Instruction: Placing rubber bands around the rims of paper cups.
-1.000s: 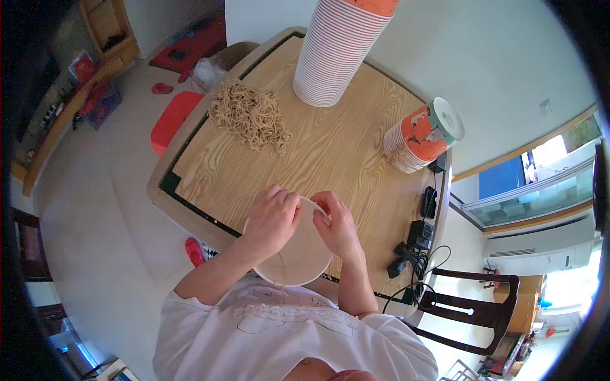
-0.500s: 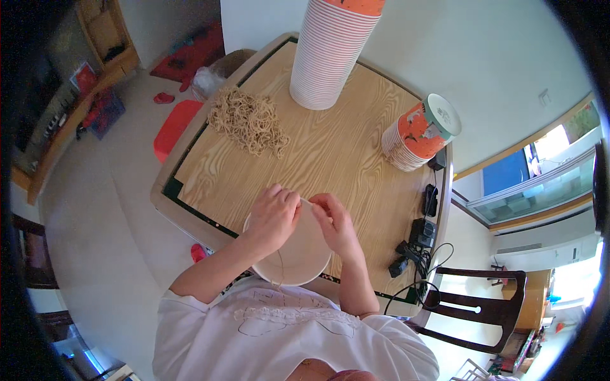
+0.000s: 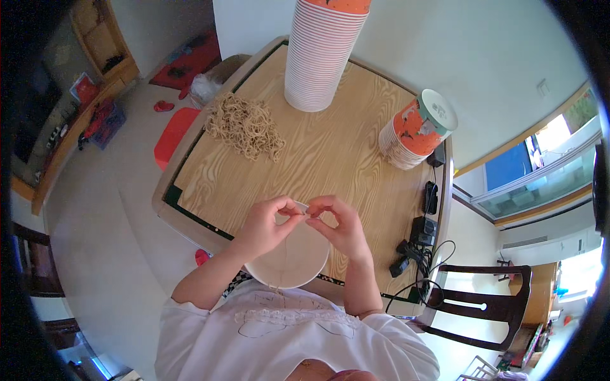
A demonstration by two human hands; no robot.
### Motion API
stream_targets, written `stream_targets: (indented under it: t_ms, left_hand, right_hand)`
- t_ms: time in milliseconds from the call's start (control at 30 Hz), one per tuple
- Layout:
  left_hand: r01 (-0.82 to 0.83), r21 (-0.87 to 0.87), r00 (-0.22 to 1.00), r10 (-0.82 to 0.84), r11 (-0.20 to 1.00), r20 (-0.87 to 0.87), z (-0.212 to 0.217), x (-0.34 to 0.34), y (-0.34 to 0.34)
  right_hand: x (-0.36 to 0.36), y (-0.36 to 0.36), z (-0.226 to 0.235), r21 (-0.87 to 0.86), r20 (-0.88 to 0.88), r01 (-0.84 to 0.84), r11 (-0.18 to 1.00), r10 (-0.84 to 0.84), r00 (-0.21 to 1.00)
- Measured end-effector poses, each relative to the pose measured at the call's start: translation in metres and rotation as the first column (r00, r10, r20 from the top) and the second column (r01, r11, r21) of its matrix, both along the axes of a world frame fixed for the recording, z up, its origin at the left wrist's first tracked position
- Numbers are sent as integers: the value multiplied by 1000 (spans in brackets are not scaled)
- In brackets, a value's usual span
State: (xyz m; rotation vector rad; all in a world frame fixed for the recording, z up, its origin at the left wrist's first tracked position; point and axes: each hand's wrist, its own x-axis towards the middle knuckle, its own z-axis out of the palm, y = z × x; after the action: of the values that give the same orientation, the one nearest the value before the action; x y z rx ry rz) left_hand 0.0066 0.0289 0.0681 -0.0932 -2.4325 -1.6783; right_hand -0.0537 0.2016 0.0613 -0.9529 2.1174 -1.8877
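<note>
A round white paper bucket (image 3: 302, 259) stands mouth up at the table's near edge, close to my shirt. Over its far rim, my left hand (image 3: 264, 225) and my right hand (image 3: 345, 232) meet, with thumb and forefinger of each pinched together. Between the fingertips is what looks like the end of a thin tan cord (image 3: 281, 270); that end is too small to see clearly. From the hands the cord runs down across the bucket's mouth to the near rim. Farther off on the left lies a tangled heap of tan cord (image 3: 246, 127).
A tall stack of white buckets (image 3: 318, 60) rises at the back of the wood-grain table (image 3: 305, 165). To the right stands a shorter upside-down stack of orange buckets (image 3: 416, 130). Black adapters and cables (image 3: 416, 254) lie along the right edge, near a dark chair (image 3: 476, 305).
Both hands have shifted from gripping about the bucket's far rim to a fingertip pinch just above it. The fingertips have come together. The view has turned slightly.
</note>
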Motion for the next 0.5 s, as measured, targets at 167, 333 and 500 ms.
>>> stream_targets:
  t_ms: [167, 333, 500]
  left_hand:
    - [57, 171, 989, -80, 984, 127, -2, -3, -5]
    - [20, 123, 995, -32, 992, 98, 5, -1, -4]
    - [-101, -392, 985, 37, 914, -168, 5, 2, 0]
  right_hand:
    - [-4, 0, 1, 90, -89, -23, 996, 31, 995]
    - [-5, -4, 4, 144, -106, 0, 990, 15, 994]
    - [-10, -4, -5, 242, -188, 19, 970, 28, 982]
